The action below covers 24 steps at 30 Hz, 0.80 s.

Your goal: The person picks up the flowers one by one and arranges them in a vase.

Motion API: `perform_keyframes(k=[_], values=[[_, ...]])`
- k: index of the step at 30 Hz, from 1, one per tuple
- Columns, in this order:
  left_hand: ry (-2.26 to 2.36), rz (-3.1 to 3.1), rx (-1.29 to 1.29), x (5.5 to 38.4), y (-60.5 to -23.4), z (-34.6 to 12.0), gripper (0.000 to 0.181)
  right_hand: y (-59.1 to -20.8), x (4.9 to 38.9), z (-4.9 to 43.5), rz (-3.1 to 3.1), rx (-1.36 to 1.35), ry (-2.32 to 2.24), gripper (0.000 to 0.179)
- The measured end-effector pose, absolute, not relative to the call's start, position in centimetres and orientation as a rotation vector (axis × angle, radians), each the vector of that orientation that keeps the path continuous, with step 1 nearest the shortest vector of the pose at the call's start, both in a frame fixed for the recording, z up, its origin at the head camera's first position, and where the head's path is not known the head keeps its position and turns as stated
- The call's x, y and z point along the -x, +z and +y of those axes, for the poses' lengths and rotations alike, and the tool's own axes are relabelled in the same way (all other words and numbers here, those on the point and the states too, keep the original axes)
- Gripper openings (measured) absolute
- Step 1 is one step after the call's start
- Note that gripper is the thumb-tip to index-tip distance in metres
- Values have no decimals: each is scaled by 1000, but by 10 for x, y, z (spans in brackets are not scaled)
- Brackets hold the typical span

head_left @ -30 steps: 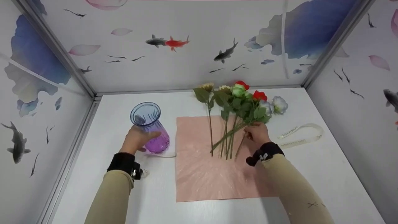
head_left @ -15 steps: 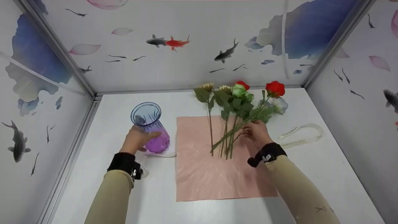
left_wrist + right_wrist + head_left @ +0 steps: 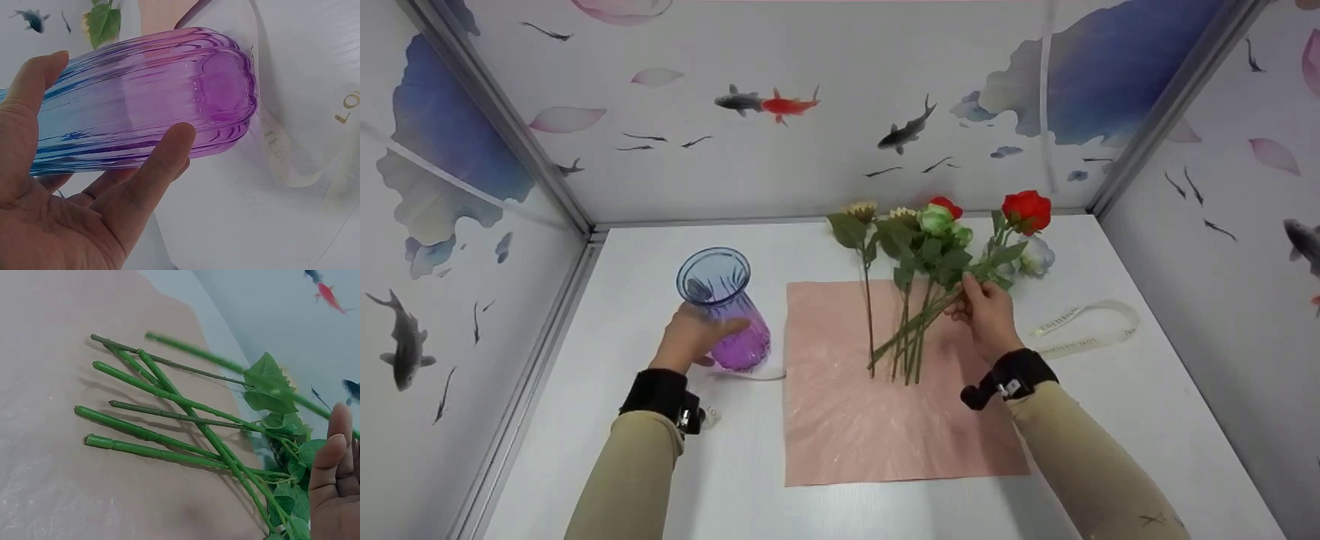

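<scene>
R hand pinches rose stem, bloom pointing away fr. vase, mouth up in L hand's curled grip, well left.

A plain beige fabric left sleeve ends in a narrow cuff beside a wide black wristband, which carries a small black device with pale, shiny details. The matching beige fabric right sleeve bears a thin, dark X-shaped mark and meets a second black wristband, whose rounded black attachment juts inward. Both hands are bare.
</scene>
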<state>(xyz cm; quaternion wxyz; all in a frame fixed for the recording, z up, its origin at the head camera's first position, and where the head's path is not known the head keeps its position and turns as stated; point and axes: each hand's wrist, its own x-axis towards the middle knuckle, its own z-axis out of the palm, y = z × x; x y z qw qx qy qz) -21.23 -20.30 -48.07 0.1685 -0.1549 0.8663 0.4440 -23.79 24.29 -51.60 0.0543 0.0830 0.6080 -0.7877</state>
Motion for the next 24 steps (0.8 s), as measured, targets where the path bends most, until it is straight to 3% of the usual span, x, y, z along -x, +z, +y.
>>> perform_keyframes(k=[10,21,24], values=[[1300,2475,394,210,-483,-204,90,-526,243,246,1839,-188,-2537,28],[1307,2455,404,211,-484,-205,92,-518,240,246,1693,-86,-2634,49],[1315,2450,401,211,-484,-205,93,-514,240,244,1726,-47,-2639,44]])
